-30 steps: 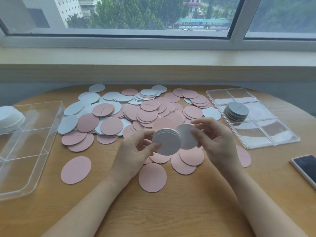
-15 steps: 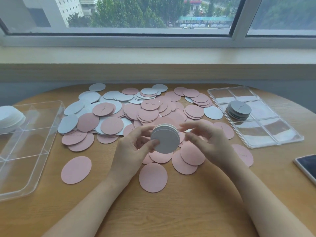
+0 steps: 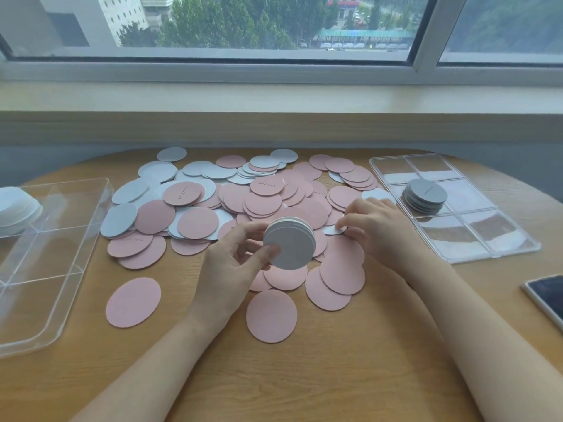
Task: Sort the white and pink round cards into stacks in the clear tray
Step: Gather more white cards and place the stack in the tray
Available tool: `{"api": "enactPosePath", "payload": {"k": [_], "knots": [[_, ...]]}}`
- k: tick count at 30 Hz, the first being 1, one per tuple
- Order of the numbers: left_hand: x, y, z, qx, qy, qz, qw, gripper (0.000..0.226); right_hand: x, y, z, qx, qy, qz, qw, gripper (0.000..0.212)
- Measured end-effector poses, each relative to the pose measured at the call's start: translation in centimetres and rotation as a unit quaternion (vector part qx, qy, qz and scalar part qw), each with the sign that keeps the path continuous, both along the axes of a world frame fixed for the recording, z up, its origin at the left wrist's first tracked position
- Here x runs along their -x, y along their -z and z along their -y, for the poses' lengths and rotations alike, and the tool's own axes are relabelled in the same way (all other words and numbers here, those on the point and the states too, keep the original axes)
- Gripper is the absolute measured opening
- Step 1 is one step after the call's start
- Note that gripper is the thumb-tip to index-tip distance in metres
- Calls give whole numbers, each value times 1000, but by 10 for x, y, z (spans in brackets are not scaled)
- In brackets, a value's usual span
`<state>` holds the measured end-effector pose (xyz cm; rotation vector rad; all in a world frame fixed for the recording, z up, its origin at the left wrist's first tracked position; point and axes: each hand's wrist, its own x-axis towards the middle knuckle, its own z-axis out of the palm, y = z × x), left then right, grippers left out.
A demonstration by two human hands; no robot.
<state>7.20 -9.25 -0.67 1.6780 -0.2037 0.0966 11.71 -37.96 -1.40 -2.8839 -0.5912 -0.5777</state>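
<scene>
White and pink round cards (image 3: pixel 265 202) lie scattered in a heap across the middle of the wooden table. My left hand (image 3: pixel 231 263) grips a small stack of white cards (image 3: pixel 292 248), held tilted above the heap's near edge. Just to its right, my right hand (image 3: pixel 380 229) is down on the heap, its thumb and forefinger pinching the edge of a single white card (image 3: pixel 332 230) that lies partly under pink ones. The clear compartment tray (image 3: pixel 457 258) sits at the right and holds one stack of white cards (image 3: pixel 425 196) in a middle compartment.
A larger clear box (image 3: pixel 61 269) stands at the left edge, with a pile of white round pads (image 3: pixel 15 208) in its far corner. A phone (image 3: pixel 548 296) lies at the right edge. Single pink cards (image 3: pixel 134 301) lie apart on the near table.
My right hand laid its white card onto the stack in my left hand, then moved right and down to the heap and took hold of another white card. The left hand stayed almost still.
</scene>
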Motion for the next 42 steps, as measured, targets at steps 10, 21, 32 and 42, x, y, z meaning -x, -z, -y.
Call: {"api": "enactPosePath", "payload": {"k": [10, 21, 32, 42], "knots": [[0, 1, -1, -7, 5, -2, 1000, 27, -10, 5, -4, 4, -39, 71, 997, 6], [0, -1, 0, 1, 5, -2, 1000, 27, 15, -13, -10, -84, -10, 150, 985, 7], [1, -2, 1, 3, 13, -15, 1000, 24, 53, -28, -63, -520, -77, -127, 841, 12], [-2, 2, 3, 17, 14, -16, 1000, 31, 47, -27, -59, -445, -85, -147, 879, 12]]}}
